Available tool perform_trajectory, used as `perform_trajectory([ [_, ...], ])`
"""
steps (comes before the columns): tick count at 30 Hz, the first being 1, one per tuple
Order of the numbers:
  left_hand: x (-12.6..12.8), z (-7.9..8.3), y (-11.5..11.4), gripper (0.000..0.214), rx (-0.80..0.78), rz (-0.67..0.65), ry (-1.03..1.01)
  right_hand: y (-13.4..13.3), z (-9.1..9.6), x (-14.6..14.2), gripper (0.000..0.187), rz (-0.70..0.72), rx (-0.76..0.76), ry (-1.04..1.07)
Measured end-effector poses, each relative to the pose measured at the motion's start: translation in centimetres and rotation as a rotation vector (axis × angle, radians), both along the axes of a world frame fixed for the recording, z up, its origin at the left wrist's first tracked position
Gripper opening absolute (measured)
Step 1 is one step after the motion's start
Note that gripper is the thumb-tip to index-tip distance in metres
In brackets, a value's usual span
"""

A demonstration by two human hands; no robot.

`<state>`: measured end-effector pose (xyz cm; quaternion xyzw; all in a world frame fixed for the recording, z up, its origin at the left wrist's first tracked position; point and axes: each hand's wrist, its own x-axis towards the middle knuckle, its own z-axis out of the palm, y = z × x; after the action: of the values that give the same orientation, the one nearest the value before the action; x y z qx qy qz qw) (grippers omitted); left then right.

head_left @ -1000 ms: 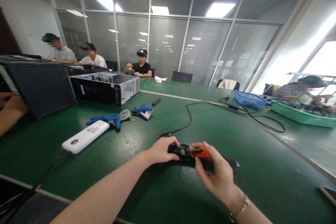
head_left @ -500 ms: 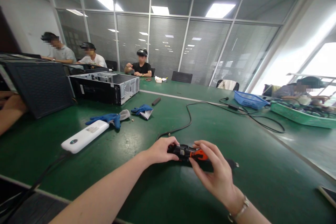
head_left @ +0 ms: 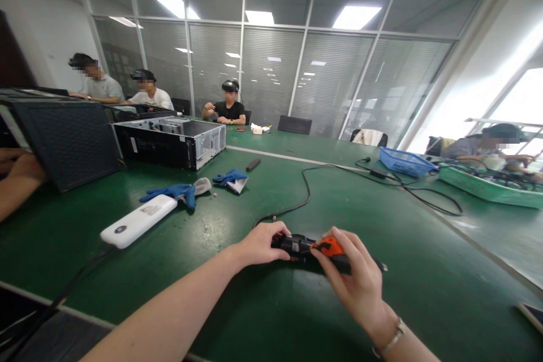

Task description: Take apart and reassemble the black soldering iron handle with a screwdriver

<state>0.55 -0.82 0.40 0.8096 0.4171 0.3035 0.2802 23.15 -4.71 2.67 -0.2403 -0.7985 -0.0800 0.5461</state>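
A black and orange hand tool [head_left: 307,246] lies low over the green table [head_left: 263,305], held between both hands. My left hand [head_left: 259,243] is closed round its black left end. My right hand [head_left: 354,283] pinches the orange part with thumb and fingertips, and hides the tool's right end apart from a small tip. A black cable [head_left: 297,198] runs from near the tool toward the back of the table.
A white oblong device [head_left: 138,220], blue gloves [head_left: 178,191] and an open computer case [head_left: 172,141] lie to the left. A blue basket [head_left: 403,161] and green tray [head_left: 487,184] stand at the right. Other people sit around the table; another person's arm [head_left: 14,178] rests at far left.
My right hand's fingers have shifted along the orange part of the tool, first leftward and then back to the right. The left hand has kept its hold.
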Motion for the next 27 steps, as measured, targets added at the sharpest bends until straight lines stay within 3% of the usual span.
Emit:
perform_trajectory([
  [7,0.01,0.06,-0.05,0.041,-0.002,-0.009,-0.017,-0.24,-0.03,-0.03,0.072,0.129,-0.094,-0.043],
  [13,0.01,-0.02,-0.03,0.040,-0.018,-0.002,-0.017,-0.03,-0.01,0.09,0.066,0.023,-0.039,-0.005],
  [19,-0.02,-0.04,0.07,0.042,-0.008,-0.013,-0.027,-0.31,0.32,0.20,0.065,0.121,-0.214,-0.039],
  [24,0.00,0.02,0.08,0.040,-0.024,-0.004,-0.020,0.17,0.40,0.20,0.063,0.019,-0.122,-0.004],
  [27,-0.01,0.12,0.05,0.041,-0.028,0.001,-0.017,0.36,-0.06,0.47,0.069,0.051,-0.120,0.033],
])
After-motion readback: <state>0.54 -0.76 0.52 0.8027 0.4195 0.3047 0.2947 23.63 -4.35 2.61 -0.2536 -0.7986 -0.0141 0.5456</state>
